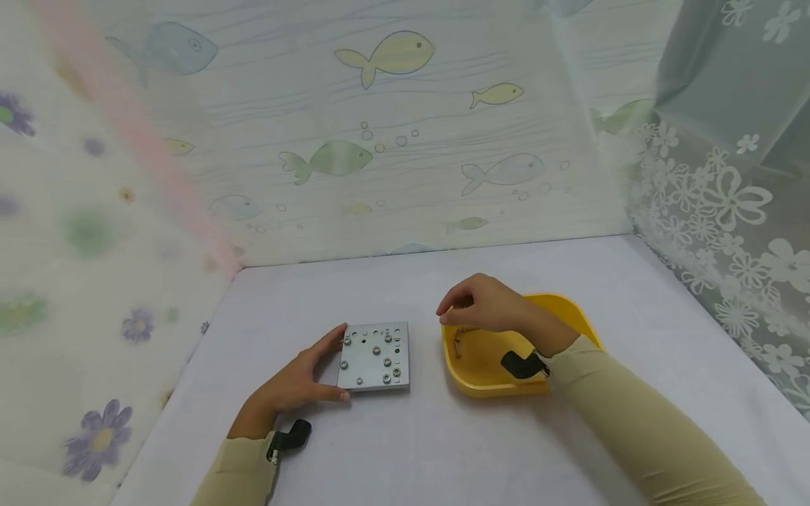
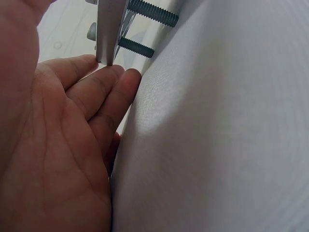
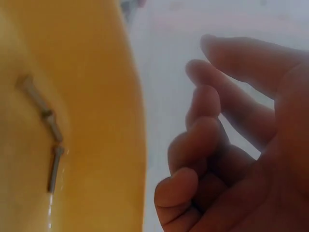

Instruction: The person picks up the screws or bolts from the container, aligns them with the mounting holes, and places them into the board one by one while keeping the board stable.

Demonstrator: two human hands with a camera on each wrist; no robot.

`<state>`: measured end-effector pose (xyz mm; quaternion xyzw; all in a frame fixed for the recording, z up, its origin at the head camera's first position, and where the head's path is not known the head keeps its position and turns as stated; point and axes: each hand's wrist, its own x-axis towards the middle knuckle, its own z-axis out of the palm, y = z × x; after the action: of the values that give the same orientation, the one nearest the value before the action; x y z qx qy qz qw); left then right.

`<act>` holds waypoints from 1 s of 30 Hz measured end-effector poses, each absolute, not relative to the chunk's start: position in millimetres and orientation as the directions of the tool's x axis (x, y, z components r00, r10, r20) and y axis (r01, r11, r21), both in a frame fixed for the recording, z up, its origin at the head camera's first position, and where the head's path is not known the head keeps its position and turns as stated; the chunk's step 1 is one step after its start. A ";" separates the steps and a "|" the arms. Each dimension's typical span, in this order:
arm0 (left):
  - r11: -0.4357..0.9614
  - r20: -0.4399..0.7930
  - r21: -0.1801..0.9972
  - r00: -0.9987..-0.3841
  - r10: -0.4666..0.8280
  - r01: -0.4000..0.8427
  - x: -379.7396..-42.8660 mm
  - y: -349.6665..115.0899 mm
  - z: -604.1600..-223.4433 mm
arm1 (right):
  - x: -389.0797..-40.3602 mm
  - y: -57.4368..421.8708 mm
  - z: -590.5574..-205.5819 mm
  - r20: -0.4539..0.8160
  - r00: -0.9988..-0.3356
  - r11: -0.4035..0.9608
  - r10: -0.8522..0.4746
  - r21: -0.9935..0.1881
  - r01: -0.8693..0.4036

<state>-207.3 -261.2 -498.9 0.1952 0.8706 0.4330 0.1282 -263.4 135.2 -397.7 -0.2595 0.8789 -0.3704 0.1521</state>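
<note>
Silver metal plate (image 1: pixel 372 367), squarish, studded with bolts (image 1: pixel 376 350), threads jutting below, at the table's (image 1: pixel 392 450) left-centre. Left hand's (image 1: pixel 297 379) grip clamped at its left corners; right hand's (image 1: pixel 486 306) apart, loosely curled, over the yellow tray's (image 1: pixel 493 392) edge.

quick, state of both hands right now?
Left hand: holding the metal plate, thumb and fingers at its edges.
Right hand: open, fingers loosely curled, holding nothing, by the yellow tray.

One metal plate (image 1: pixel 367 362), one yellow tray (image 1: pixel 487 391), three loose screws (image 3: pixel 54 169), two hands (image 1: pixel 294 379)
</note>
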 end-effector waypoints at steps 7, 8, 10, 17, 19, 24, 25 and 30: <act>0.552 -0.060 0.803 -0.891 0.450 0.225 -208.3 -261.6 -499.1 | -273.4 150.1 -406.5 -0.166 -0.795 0.628 -0.583 -0.713 -0.311; 0.553 -0.061 0.802 -0.891 0.450 0.225 -208.5 -261.4 -499.1 | -274.1 150.9 -407.5 -0.182 -0.795 0.637 -0.579 -0.710 -0.301; 0.554 -0.065 0.803 -0.892 0.447 0.219 -208.9 -261.2 -499.1 | -275.6 151.7 -409.8 -0.211 -0.795 0.648 -0.569 -0.710 -0.275; 0.528 -0.052 0.817 -0.884 0.464 0.229 -209.5 -262.5 -499.6 | -279.1 148.1 -422.4 -0.277 -0.758 0.677 -0.590 -0.682 -0.277; 0.528 -0.048 0.817 -0.884 0.465 0.233 -209.4 -262.9 -499.4 | -280.3 146.4 -427.3 -0.291 -0.758 0.697 -0.584 -0.659 -0.284; 0.524 -0.046 0.818 -0.881 0.470 0.237 -209.8 -262.8 -498.9 | -282.6 144.0 -434.8 -0.305 -0.764 0.731 -0.568 -0.614 -0.298; 0.521 -0.045 0.819 -0.880 0.472 0.238 -210.1 -262.7 -499.0 | -282.6 143.8 -435.4 -0.305 -0.766 0.735 -0.566 -0.608 -0.301; 0.524 -0.048 0.817 -0.878 0.476 0.239 -211.4 -263.1 -500.4 | -282.7 143.0 -436.0 -0.295 -0.767 0.741 -0.569 -0.588 -0.324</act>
<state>-211.4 -263.1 -500.4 0.2073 0.8626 0.4416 0.1338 -282.7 143.0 -436.0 -0.2474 0.9030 -0.2614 0.2347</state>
